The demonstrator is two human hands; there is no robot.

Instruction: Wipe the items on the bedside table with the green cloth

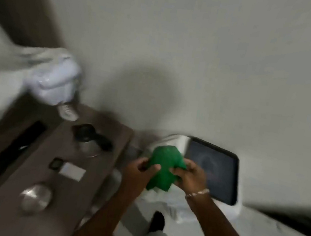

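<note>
I hold the green cloth (161, 167) bunched between both hands, in the air to the right of the brown bedside table (93, 171). My left hand (140, 172) grips its left side and my right hand (190, 178) grips its right side. On the table lie a dark kettle-like item with a handle (91, 137), a small black device (56, 163), a white card (72, 171), a round silver lid or dish (35, 199) and a small white object (67, 112). The frame is blurred.
A long black slot or bar (12, 148) runs along the table's left part. White bedding (51, 81) hangs over the table's far end. A white appliance with a dark screen (213, 168) stands against the wall at right. My foot (157, 221) is on the floor below.
</note>
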